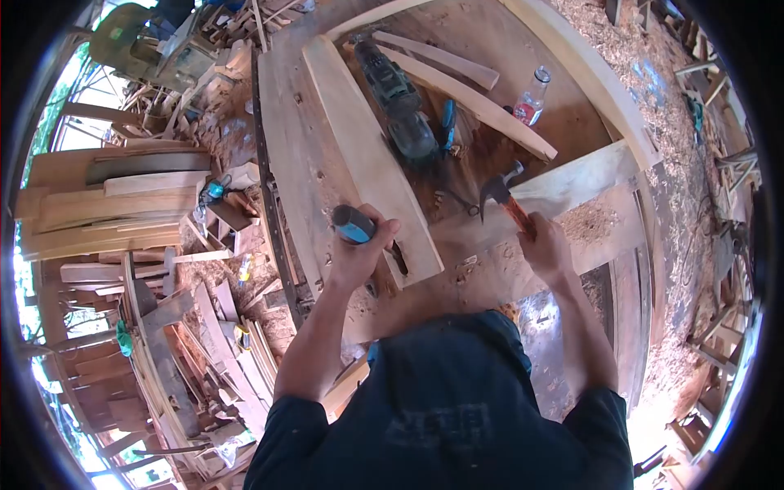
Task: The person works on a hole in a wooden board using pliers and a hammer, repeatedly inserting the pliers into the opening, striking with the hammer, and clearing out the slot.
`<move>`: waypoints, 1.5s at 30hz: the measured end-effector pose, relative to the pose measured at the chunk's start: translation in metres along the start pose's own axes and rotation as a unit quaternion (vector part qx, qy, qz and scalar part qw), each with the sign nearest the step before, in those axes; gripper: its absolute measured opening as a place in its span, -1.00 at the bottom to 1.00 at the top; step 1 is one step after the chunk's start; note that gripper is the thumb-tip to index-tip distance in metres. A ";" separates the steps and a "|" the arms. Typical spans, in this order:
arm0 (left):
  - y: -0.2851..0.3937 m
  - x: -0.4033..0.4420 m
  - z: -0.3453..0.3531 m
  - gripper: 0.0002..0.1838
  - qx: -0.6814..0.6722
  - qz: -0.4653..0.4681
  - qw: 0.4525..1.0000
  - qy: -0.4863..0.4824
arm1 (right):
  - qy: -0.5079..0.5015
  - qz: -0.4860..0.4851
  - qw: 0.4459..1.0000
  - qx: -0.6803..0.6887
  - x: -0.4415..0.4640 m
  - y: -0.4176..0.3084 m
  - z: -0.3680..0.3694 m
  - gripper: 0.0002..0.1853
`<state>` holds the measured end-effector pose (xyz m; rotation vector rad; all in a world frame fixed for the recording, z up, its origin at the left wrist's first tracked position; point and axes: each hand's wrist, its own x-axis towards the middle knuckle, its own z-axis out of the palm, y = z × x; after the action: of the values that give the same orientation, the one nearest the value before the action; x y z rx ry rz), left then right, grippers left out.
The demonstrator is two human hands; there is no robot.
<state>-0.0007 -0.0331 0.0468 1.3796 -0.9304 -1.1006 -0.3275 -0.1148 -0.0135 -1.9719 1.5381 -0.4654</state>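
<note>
My left hand [364,249] is closed around a chisel [353,223] with a blue and black handle. The handle's butt points up toward the camera, and the blade is mostly hidden by the hand. Beneath it lies a long pale board [369,147], with a dark narrow slot [398,258] near its close end, just right of the hand. My right hand [545,249] grips the wooden handle of a claw hammer [508,200], whose metal head is raised to the right of the board, apart from the chisel.
A dark green power tool [398,98] lies beyond the board, beside a blue-handled tool [448,122]. Curved wooden pieces [478,102] and a clear bottle [532,96] are farther right. Stacked planks [114,204] stand left; wood shavings [682,245] cover the ground at right.
</note>
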 end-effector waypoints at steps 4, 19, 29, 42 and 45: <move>-0.014 0.011 -0.004 -0.80 -0.025 0.022 0.999 0.029 | -0.003 -0.031 0.999 -0.035 0.017 -0.007 -0.002 -0.80; -0.123 0.083 -0.099 -0.79 0.025 -0.170 0.962 0.212 | 0.068 -0.029 0.997 -0.022 0.036 0.006 0.032 -0.85; -0.134 0.012 -0.087 -0.33 0.514 -0.090 0.828 0.204 | 0.090 -0.034 0.995 0.015 0.037 0.008 0.033 -0.79; 0.025 -0.023 -0.055 -0.60 0.211 0.120 0.969 0.049 | -0.146 -0.159 0.939 0.269 0.017 -0.125 0.021 -0.65; 0.052 -0.017 -0.033 -0.61 0.196 0.203 0.959 -0.007 | -0.226 -0.154 0.884 0.379 0.014 -0.200 0.036 -0.72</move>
<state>0.0290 -0.0133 0.1000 1.4058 -1.4250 -0.6341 -0.1515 -0.0884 0.0848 -1.5293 0.6002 -0.5722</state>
